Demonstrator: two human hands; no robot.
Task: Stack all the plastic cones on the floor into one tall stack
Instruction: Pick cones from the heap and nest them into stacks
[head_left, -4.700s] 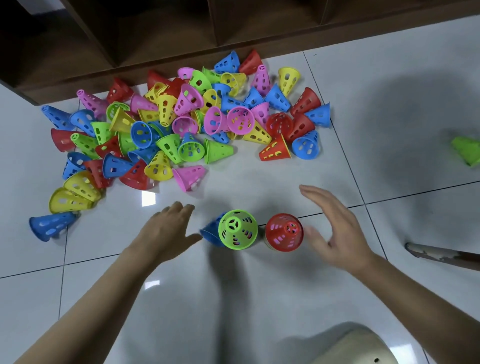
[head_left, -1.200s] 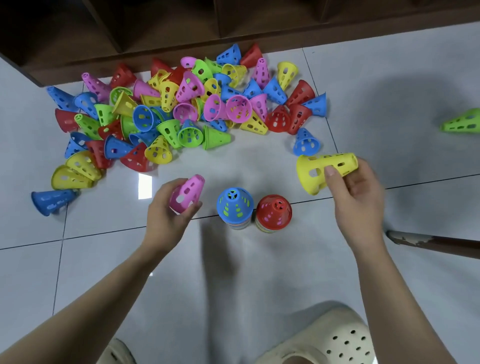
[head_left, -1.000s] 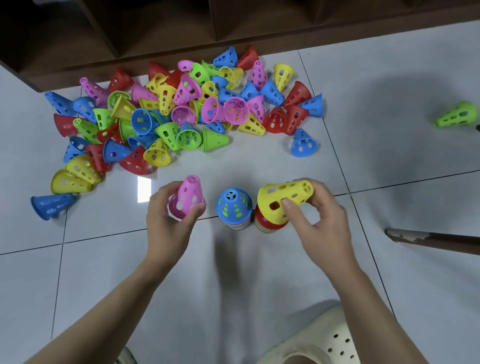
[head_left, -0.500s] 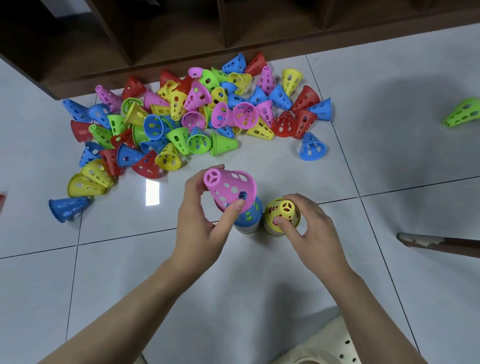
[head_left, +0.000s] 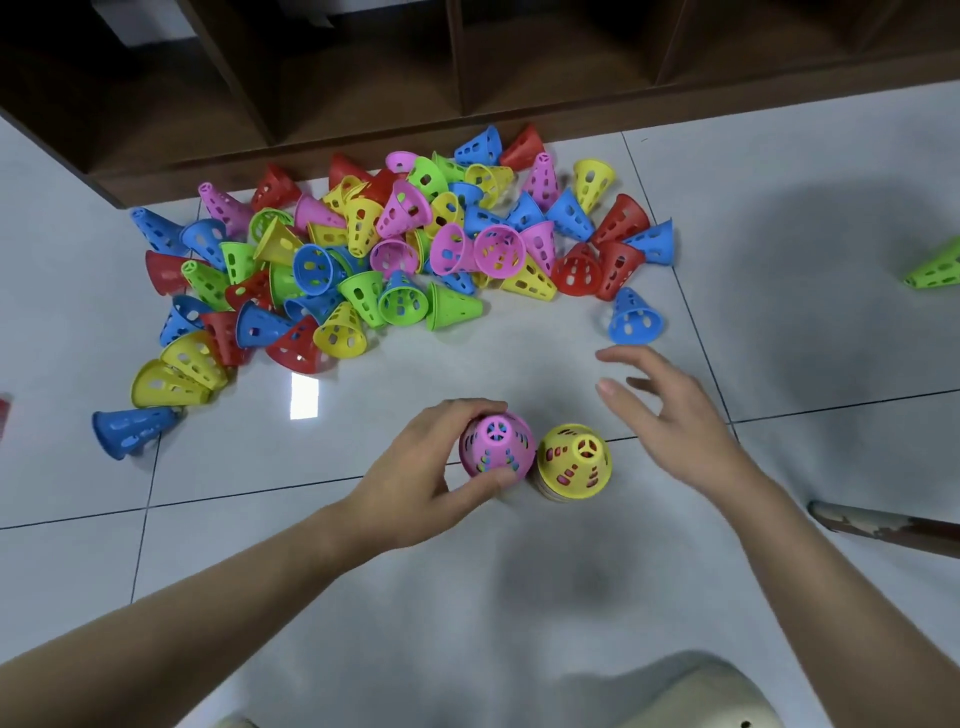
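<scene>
- Your left hand (head_left: 415, 483) grips the pink perforated plastic cone (head_left: 497, 446) topping one short stack on the white tiled floor (head_left: 519, 597).
- Your right hand (head_left: 670, 421) hovers spread and empty beside the yellow-topped plastic cone stack (head_left: 574, 462) — loose multicoloured cones (head_left: 374, 249) piled beyond.

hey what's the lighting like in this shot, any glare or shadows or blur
Head view: a bright square glare patch on the tile floor beside the cone pile; soft dark shadows right of the pile and below the hands; right hand slightly motion-blurred; wide-angle bending of the shelf edge.
</scene>
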